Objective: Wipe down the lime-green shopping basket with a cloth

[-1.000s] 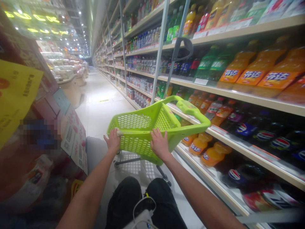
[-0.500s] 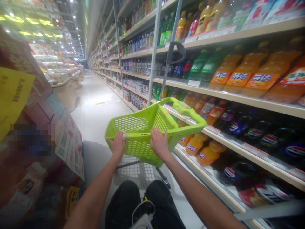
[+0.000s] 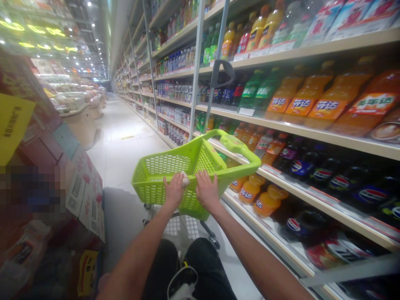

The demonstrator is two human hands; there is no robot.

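Observation:
A green plastic shopping cart [image 3: 187, 158] stands sideways in front of my knees, its handle end toward the shelves on the right. My left hand [image 3: 175, 189] is on the near rim of the basket, with a crumpled white cloth [image 3: 185, 179] between thumb and forefinger. Close to its right, my right hand [image 3: 206, 189] has its fingers curled over the same rim, thumb to the left hidden or unclear. The part of the basket that I can see into holds no goods.
Shelves of drinks line the right side, with orange soda bottles [image 3: 328, 96] and dark cola bottles [image 3: 371, 196]. A grey metal post with a looped handle [image 3: 223, 73] rises beyond the cart. Stacked cartons [image 3: 84, 196] and a yellow sign [image 3: 14, 125] stand left. A tiled aisle [image 3: 125, 125] runs ahead.
My left hand has slid right along the rim with the cloth, coming closer to my right hand. The right hand stays on the rim. The view has shifted slightly.

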